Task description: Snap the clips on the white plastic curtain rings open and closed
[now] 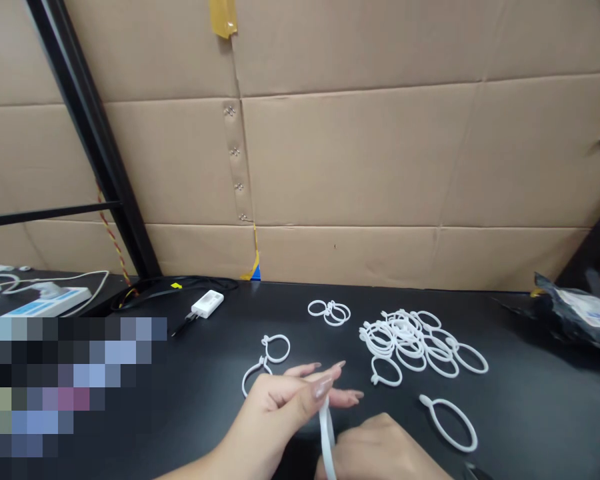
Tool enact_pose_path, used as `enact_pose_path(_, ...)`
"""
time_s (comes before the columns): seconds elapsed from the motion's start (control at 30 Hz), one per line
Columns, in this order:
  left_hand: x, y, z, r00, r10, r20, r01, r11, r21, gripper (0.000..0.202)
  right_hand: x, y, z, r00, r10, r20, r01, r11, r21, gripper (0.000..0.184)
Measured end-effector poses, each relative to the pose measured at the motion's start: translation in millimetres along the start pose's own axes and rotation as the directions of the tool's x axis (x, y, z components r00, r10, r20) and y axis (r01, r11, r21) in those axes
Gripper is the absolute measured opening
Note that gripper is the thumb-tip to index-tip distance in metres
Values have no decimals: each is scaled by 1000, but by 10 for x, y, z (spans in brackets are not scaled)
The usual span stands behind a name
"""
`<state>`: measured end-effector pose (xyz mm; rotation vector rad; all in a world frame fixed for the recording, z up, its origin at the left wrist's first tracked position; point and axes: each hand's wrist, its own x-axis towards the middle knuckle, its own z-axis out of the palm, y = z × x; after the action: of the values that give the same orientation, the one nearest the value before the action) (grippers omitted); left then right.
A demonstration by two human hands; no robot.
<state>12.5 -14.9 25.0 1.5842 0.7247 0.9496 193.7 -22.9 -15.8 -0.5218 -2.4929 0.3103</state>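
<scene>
My left hand [293,407] pinches a white plastic shower curtain ring [326,433] between thumb and fingers, its other fingers stretched out above. The ring is seen nearly edge-on and runs down past the bottom of the view. My right hand [380,447] is curled against the ring's lower part; most of its fingers are hidden. Just beyond my left hand lie two more white rings, one [279,360] in full sight and another [245,383] partly covered by the hand. A single ring with a knob [455,443] lies right of my right hand.
A heap of white rings [405,340] spreads over the black table [540,413], with a few [337,325] behind it. A white plug adapter [207,304] and power strip [50,303] sit left. At right is a black plastic bag [565,317]. Cardboard [350,160] walls the back.
</scene>
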Motion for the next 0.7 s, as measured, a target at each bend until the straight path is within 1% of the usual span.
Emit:
enact_pose_path(0.1,5,5,12,999,-11,-34,8,995,-104,32,34,-7,-34,999,50,3,-50,996,69,54)
enact_pose_path(0.17,1,9,15,999,-8,-45,1,990,-142,32,52,-13,-55,999,36,-22,-34,996,83,57)
enact_pose_path(0.23,-2,8,12,999,-12,-41,7,992,-128,30,63,-21,-76,999,33,-44,-28,995,99,57)
enact_pose_path(0.4,-7,2,-2,998,-12,-58,8,998,-68,30,84,-81,-166,984,163,71,-175,961,216,57)
enact_pose_path(0.47,-10,12,0,997,-29,-69,25,998,-63,28,82,-111,-191,981,183,67,-193,956,220,55)
enact_pose_path(0.57,-7,36,2,995,-68,-76,62,995,-73,27,65,-128,-196,983,174,52,-181,967,182,57)
enact_pose_path(0.7,17,58,-12,991,-115,-68,107,988,-111,27,54,-91,-184,993,114,43,-119,980,161,55)
